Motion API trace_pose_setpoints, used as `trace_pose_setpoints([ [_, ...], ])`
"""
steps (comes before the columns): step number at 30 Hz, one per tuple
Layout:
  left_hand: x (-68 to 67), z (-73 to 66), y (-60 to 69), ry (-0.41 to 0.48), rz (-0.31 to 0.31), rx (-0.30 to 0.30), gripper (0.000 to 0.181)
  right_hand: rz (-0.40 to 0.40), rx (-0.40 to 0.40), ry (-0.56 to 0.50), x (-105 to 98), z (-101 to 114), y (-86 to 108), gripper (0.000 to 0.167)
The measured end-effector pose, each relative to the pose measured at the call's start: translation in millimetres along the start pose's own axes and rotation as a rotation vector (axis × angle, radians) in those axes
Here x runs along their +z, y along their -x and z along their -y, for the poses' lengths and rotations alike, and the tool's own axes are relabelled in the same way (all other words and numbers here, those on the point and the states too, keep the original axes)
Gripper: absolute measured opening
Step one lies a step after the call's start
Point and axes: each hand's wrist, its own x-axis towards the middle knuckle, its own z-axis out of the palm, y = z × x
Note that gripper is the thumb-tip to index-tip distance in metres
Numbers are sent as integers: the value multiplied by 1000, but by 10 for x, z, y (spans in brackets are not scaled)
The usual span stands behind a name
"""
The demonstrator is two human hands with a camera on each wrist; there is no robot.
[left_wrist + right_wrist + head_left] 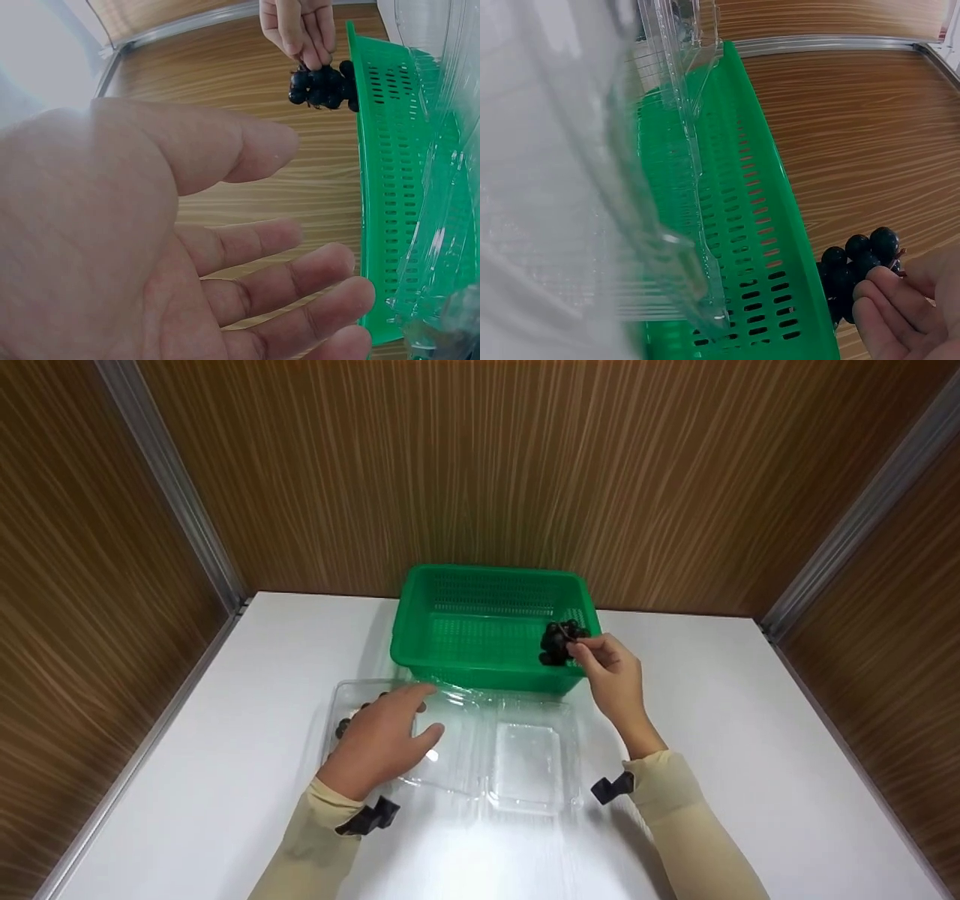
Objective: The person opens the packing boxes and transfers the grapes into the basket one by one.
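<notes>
A bunch of dark grapes [559,641] hangs at the right end of the green basket [487,679], partly inside its rim. My right hand [616,682] pinches the stem between thumb and fingers; the right wrist view shows the grapes [851,266] beside the basket's edge. My left hand [384,739] hovers over the left half of a clear plastic clamshell box [529,765], fingers spread and nothing held. More dark grapes [343,727] lie in that left half, mostly hidden by the hand. In the left wrist view the left palm [82,225] faces the camera.
The basket stands near the wood-grain back wall [480,465], and the clamshell lies unfolded in front of it. Wood-grain side walls with metal strips [180,495] flank the white table [750,750].
</notes>
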Motion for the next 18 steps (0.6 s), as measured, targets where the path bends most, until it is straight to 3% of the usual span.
trace_pose_setpoints([
  [6, 36, 35, 3, -13, -1, 0, 52, 25, 49, 66, 25, 59, -47, 18],
  [13, 38, 54, -10, -20, -7, 17, 51, 27, 85, 114, 63, -34, -98, 16],
  [18, 23, 50, -10, -22, 11, 12, 51, 85, 113, 18, 42, -15, -95, 22],
])
